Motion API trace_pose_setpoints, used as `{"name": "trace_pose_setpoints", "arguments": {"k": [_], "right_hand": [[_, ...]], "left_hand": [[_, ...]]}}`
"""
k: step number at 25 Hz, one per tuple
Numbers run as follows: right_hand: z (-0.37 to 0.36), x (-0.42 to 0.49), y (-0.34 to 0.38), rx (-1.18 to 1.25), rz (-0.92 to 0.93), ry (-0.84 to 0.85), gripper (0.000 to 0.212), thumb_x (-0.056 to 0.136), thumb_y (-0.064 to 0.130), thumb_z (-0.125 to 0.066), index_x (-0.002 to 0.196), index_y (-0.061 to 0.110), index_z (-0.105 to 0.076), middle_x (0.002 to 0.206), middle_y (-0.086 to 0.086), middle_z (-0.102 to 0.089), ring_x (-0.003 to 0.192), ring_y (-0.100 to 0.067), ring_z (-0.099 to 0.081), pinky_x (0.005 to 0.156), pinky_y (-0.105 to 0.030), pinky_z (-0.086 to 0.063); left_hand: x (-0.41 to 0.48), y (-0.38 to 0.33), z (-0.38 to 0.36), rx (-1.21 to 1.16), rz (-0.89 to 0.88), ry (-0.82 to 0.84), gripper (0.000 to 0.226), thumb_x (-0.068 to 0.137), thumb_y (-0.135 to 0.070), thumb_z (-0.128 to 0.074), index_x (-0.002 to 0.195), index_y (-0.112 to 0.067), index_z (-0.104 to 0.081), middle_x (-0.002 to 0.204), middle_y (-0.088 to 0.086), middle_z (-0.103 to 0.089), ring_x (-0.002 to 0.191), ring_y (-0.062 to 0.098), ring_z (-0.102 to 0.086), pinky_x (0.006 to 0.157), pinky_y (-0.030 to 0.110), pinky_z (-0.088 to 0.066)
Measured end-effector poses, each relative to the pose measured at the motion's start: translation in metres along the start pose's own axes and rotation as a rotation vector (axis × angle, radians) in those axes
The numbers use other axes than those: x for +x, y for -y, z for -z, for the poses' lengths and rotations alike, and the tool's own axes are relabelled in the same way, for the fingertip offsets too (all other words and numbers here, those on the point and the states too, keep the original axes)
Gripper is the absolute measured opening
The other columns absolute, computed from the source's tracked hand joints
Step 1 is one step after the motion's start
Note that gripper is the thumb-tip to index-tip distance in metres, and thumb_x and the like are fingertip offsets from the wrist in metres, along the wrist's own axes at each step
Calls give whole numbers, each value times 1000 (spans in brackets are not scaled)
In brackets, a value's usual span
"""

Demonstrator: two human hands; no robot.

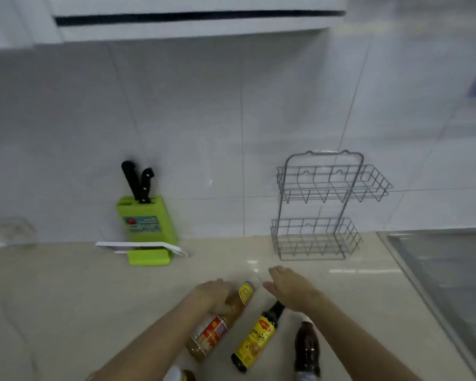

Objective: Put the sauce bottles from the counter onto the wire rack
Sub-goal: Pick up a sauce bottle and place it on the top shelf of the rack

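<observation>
Sauce bottles (212, 329) lie blurred, partly hidden under both hands (215, 294).

Bare counter (66, 284) lies open between my hands and the rack (318, 210); nothing blocks a straight path to it. Both rack shelves stand empty. Left of the rack, well apart, the knife block (146, 224) crowds the wall. Right of the rack, the sink (451, 259) drops away.

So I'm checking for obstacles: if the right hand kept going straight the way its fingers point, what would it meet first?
The right hand points forward and slightly left over bare counter. The way looks free up to the tiled wall, passing left of the wire rack, though depth is hard to judge.
</observation>
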State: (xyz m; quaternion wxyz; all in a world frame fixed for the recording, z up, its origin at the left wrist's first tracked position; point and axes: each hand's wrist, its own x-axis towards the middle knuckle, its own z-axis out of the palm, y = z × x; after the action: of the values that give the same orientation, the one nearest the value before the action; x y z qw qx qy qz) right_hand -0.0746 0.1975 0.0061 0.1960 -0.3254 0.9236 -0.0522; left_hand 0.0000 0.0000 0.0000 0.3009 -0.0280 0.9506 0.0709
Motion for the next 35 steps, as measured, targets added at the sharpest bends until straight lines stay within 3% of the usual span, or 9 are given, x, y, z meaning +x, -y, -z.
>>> {"name": "trace_pose_setpoints", "arguments": {"k": [8, 11, 14, 16, 20, 23, 27, 29, 35], "right_hand": [[-37, 30, 6, 89, 16, 104, 48, 98, 35, -40, 134, 5, -41, 132, -18, -48, 125, -34, -45, 103, -40, -39], [-40, 30, 10, 321, -76, 27, 49, 95, 35, -47, 131, 4, -40, 129, -18, -52, 120, -33, -50, 95, -38, -42], [-25, 29, 9, 503, -218, -112, 45, 94, 42, -49, 115, 3, -51, 109, -14, -62, 105, -31, -59, 82, -36, -44], [-3, 25, 7, 764, -191, -175, 39, 95, 43, -48, 99, 6, -59, 94, -11, -65, 87, -26, -64, 74, -35, -48], [62, 9, 8, 1146, -71, -297, 31, 91, 39, -57, 104, 11, -61, 91, -5, -68, 75, -16, -64, 60, -31, -53], [115, -4, 3, 991, -37, -451, 36, 86, 48, -61, 104, 17, -62, 88, -3, -69, 78, -20, -66, 60, -35, -56], [201, -31, -7, 629, 9, -702, 35, 86, 53, -56, 102, 23, -63, 87, 1, -68, 82, -21, -64, 70, -37, -54], [240, -43, -13, 597, 11, -816, 37, 88, 51, -55, 107, 20, -61, 91, -1, -65, 85, -22, -62, 70, -35, -51], [301, -37, -24, 685, -75, -1131, 39, 89, 51, -52, 105, 15, -54, 96, -1, -61, 90, -25, -58, 75, -38, -47]], "left_hand": [[29, 3, -34, -151, 19, -38, 78, 61, -37, -81, 131, -24, -50, 126, 9, -65, 114, 30, -62, 90, 36, -51], [28, 7, -33, -208, 28, -65, 72, 62, -38, -78, 129, -24, -53, 123, 8, -67, 111, 29, -64, 89, 34, -51], [18, 3, -19, -297, 1, -195, 57, 66, -39, -75, 116, -17, -59, 115, 8, -69, 104, 29, -65, 81, 34, -51], [8, -6, 0, -350, -34, -331, 53, 66, -42, -73, 111, -18, -59, 108, 5, -70, 97, 26, -66, 77, 35, -51], [-14, -43, 46, -487, -116, -560, 51, 63, -45, -71, 107, -23, -58, 99, 0, -71, 89, 21, -66, 75, 36, -54], [-29, -71, 79, -679, -220, -649, 59, 65, -43, -76, 119, -27, -57, 107, -5, -70, 92, 15, -66, 80, 32, -56], [-31, -76, 127, -845, -447, -459, 70, 76, -14, -79, 137, -19, -46, 123, -1, -62, 108, 17, -64, 87, 17, -52], [-27, -73, 141, -800, -431, -478, 62, 82, -9, -72, 137, -13, -45, 128, 4, -59, 114, 14, -59, 86, 9, -47], [3, -77, 155, -855, -228, -565, 60, 89, -8, -59, 145, -7, -36, 147, 14, -44, 135, 21, -45, 104, 24, -37]]}}
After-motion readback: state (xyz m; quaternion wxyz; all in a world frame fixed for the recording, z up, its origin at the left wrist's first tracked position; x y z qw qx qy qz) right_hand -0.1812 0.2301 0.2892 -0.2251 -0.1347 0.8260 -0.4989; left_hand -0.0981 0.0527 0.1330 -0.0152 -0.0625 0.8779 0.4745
